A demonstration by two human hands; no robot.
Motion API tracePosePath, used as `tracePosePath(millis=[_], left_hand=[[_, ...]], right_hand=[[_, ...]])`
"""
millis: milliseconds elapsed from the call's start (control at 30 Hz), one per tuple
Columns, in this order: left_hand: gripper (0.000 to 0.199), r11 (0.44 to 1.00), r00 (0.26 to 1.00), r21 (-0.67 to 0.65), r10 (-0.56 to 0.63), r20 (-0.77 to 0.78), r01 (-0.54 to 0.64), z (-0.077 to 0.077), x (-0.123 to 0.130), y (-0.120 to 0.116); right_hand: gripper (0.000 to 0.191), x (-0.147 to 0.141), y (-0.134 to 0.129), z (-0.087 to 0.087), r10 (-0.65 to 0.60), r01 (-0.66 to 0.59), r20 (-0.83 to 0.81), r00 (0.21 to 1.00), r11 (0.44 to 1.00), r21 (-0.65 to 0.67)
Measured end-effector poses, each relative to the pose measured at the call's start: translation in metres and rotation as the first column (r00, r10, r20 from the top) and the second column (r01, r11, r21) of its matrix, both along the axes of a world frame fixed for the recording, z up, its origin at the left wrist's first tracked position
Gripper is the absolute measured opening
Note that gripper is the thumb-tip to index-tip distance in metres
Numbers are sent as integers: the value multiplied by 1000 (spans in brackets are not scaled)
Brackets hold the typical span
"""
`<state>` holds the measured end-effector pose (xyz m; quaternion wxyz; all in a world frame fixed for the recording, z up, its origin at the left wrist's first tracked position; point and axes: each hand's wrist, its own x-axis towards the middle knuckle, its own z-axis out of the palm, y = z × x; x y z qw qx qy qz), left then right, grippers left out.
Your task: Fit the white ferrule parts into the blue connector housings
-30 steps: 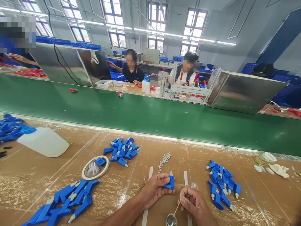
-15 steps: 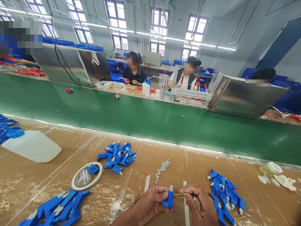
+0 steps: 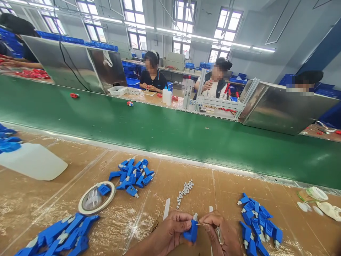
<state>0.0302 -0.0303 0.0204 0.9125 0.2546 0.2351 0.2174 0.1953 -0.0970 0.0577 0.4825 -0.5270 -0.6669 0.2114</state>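
Between the thumb and fingers of my left hand (image 3: 174, 231) is a blue plastic part (image 3: 192, 232) with a pale grey tip pointing up. My right hand (image 3: 222, 231) pinches a thin wooden stick (image 3: 200, 224), whose end meets the side of the blue part near its top. Just beyond my hands lies a small heap of tiny grey pieces (image 3: 185, 192). More blue parts of the same kind form a pile (image 3: 259, 220) to the right of my right hand, and another pile (image 3: 134, 174) lies ahead on the left.
A roll of tape (image 3: 81, 204) and a larger blue heap (image 3: 58, 234) lie to the left, near a translucent plastic container (image 3: 39, 161). At the right sits a small round tub (image 3: 313, 194). Across the green conveyor belt (image 3: 160, 124), several people sit at work.
My right hand has shifted slightly left, bringing the stick's visible length down against the blue part. The view has moved a little. Across the belt, one person's hand has risen.
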Motion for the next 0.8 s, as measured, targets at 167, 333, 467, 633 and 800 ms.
tracePosePath(millis=[167,333,467,633,800], left_hand=[[38,1000,1000,5,1,-26,-1,1,0,0],[39,1000,1000,15,0,-27,1,1,0,-2],[36,1000,1000,13,0,-8,0,1,0,-1],[34,999,999,-35,13,32,-12,-4,-1,2],[26,993,993,-72,96,71,-91,-4,-13,14]], right_hand=[[19,2,-1,-2,-27,27,-12,1000,999,-28],[28,-5,-2,1,-78,75,-53,996,996,-52],[32,-8,-4,1,-82,74,-87,993,994,-85],[31,7,-10,8,-128,89,-173,976,973,-215],[33,15,-24,6,238,-239,-42,970,923,-301]])
